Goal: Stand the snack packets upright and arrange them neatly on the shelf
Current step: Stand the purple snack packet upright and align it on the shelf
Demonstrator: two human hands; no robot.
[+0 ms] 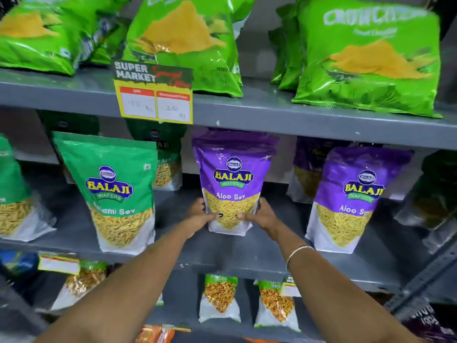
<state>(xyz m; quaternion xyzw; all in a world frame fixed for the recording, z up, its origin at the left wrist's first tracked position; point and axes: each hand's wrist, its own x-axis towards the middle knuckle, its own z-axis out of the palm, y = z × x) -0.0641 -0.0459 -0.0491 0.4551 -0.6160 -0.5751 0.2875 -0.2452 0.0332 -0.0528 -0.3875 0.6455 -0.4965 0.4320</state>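
left hand (199, 216) and right hand (259, 215) both clamped on the bottom corners of a purple Aloo Sev pouch (232, 179), standing upright mid middle shelf (222, 253), another Aloo Sev pouch (351, 201) at 3 o'clock, green Balaji sev pouch (116, 191) at 9, price tag (154, 92) at 11

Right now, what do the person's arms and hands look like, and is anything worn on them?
Both forearms are bare, with no sleeves in view and no gloves. The left hand shows a dark-painted thumbnail. The right hand has a thin, pale metal bangle around its wrist. No rings or watch can be seen.
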